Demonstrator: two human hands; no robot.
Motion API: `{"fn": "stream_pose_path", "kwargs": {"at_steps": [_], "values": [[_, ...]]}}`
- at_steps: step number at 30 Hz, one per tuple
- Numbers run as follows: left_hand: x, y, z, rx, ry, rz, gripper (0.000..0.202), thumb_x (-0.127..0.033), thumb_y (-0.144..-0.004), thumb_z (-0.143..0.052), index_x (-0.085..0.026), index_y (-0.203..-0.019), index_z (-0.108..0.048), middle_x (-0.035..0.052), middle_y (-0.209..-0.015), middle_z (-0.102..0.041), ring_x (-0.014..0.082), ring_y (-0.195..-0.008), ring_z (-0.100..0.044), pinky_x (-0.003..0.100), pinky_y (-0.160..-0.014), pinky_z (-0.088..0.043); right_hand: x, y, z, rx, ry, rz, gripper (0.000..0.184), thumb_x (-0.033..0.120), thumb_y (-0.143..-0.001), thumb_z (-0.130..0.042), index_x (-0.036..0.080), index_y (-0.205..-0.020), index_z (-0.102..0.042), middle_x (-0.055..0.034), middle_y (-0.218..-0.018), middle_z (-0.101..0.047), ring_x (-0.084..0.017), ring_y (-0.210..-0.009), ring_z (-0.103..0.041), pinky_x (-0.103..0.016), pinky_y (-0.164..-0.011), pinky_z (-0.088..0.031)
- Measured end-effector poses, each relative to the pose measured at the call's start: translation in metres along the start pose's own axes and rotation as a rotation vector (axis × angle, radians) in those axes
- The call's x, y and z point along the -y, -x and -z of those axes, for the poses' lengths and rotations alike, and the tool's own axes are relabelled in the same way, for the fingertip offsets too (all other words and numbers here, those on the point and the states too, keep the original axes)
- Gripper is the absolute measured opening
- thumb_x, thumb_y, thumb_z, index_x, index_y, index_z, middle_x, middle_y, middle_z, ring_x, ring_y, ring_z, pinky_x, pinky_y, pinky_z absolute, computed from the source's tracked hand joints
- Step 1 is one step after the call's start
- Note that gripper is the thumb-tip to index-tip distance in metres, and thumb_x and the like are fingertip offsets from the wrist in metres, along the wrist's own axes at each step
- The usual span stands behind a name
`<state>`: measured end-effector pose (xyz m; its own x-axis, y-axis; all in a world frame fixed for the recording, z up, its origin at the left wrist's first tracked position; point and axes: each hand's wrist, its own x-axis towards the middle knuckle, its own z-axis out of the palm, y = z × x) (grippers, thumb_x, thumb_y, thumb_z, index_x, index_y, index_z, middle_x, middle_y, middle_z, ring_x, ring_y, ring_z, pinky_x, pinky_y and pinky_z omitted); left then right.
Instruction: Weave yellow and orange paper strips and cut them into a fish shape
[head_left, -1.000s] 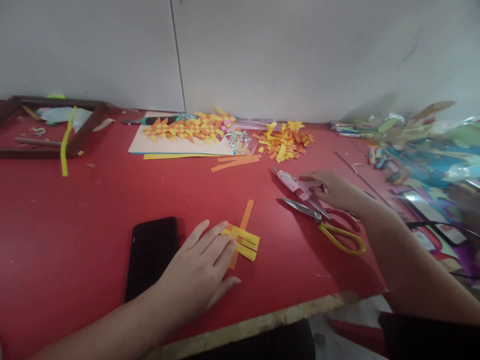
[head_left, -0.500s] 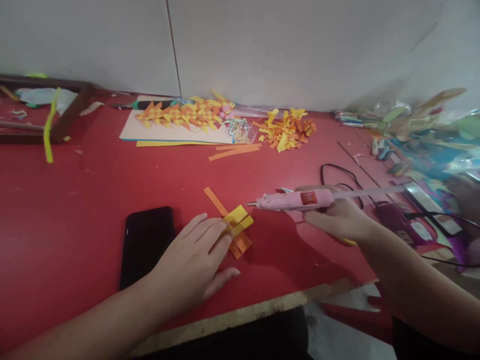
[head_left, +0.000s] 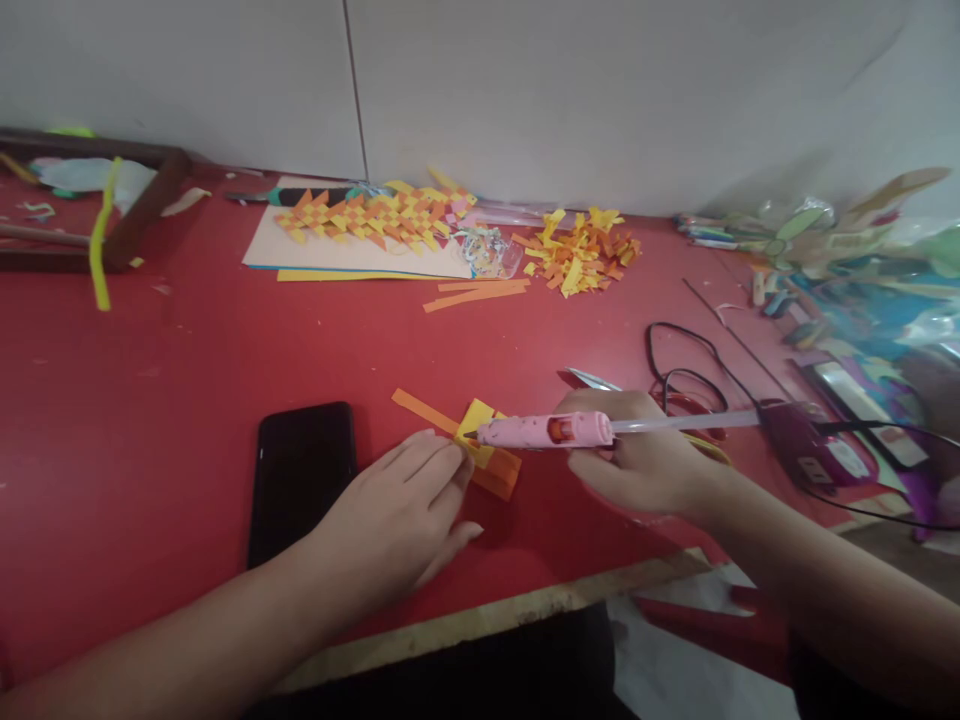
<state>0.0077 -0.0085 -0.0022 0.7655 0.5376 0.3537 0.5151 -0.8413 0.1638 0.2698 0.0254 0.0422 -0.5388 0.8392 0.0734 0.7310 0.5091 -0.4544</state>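
My right hand (head_left: pixel 637 455) is wrapped around a pink hot glue gun (head_left: pixel 525 431) with a clear glue stick (head_left: pixel 686 422) sticking out of its back. The nozzle points left, over or against the yellow part of a small piece of folded paper strips (head_left: pixel 501 472); whether it touches cannot be made out. This piece is yellow and orange, and one orange strip (head_left: pixel 420 409) juts out at upper left. My left hand (head_left: pixel 409 505) lies on its left side, fingers stretched and fingertips pressing it to the table, thumb apart. Its left part is hidden under those fingers.
A black phone (head_left: pixel 304 480) lies left of my left hand. Scissors (head_left: pixel 592 379) and a black cable (head_left: pixel 679 330) are by my right hand. Farther back are a woven paper chain (head_left: pixel 367 218), loose orange strips (head_left: pixel 480 290) and a paper heap (head_left: pixel 585 255). A wooden frame (head_left: pixel 154 205) sits left.
The glue gun has moved left and down, bringing its nozzle from beside the folded paper to over its yellow part. The paper piece has turned slightly under my left hand.
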Motion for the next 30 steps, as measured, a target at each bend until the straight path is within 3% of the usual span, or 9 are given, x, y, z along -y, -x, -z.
{"fn": "stream_pose_path", "kwargs": {"at_steps": [3,9,18,26,30], "values": [[0.000,0.001,-0.001,0.001,0.012,-0.002,0.042,-0.038,-0.093,-0.056,0.000,-0.106,-0.069,0.0176,-0.100,-0.069,0.0317,-0.097,-0.064,0.047,-0.092,-0.054,0.001,-0.002,-0.001,0.000,0.040,0.025,0.018,0.014,-0.069,-0.046,0.022,-0.062,-0.031,0.0054,-0.057,-0.042,-0.011,-0.051,-0.035,-0.028,-0.058,-0.034],[0.000,0.003,-0.001,0.018,-0.006,-0.003,0.047,-0.041,-0.095,-0.053,0.000,-0.114,-0.066,0.0179,-0.108,-0.070,0.0309,-0.099,-0.064,0.046,-0.095,-0.052,0.004,-0.006,-0.001,0.001,0.033,0.032,0.019,0.013,-0.070,-0.046,0.021,-0.063,-0.031,0.0083,-0.055,-0.037,-0.008,-0.049,-0.033,-0.038,-0.084,-0.045],[-0.001,0.002,0.002,-0.001,-0.030,-0.011,0.044,-0.039,-0.096,-0.051,-0.001,-0.112,-0.068,0.0167,-0.106,-0.071,0.0295,-0.098,-0.066,0.042,-0.094,-0.054,0.006,-0.005,0.001,-0.039,0.021,0.069,0.020,0.011,-0.070,-0.047,0.023,-0.065,-0.031,0.0097,-0.054,-0.033,-0.009,-0.047,-0.031,-0.043,-0.093,-0.047],[0.000,0.001,0.001,0.005,-0.015,-0.008,0.045,-0.040,-0.096,-0.052,0.000,-0.110,-0.068,0.0169,-0.103,-0.071,0.0292,-0.097,-0.065,0.043,-0.093,-0.054,0.010,-0.002,0.004,-0.028,0.089,0.065,0.022,0.015,-0.071,-0.044,0.024,-0.064,-0.025,0.0088,-0.053,-0.030,-0.011,-0.047,-0.030,-0.041,-0.083,-0.050],[0.000,0.001,0.002,0.013,-0.015,-0.006,0.044,-0.039,-0.097,-0.049,-0.002,-0.109,-0.068,0.0166,-0.103,-0.070,0.0284,-0.098,-0.065,0.042,-0.093,-0.054,0.011,-0.001,0.006,-0.048,0.128,0.062,0.019,0.015,-0.072,-0.044,0.023,-0.064,-0.030,0.0063,-0.054,-0.039,-0.011,-0.047,-0.036,-0.031,-0.061,-0.042]]}}
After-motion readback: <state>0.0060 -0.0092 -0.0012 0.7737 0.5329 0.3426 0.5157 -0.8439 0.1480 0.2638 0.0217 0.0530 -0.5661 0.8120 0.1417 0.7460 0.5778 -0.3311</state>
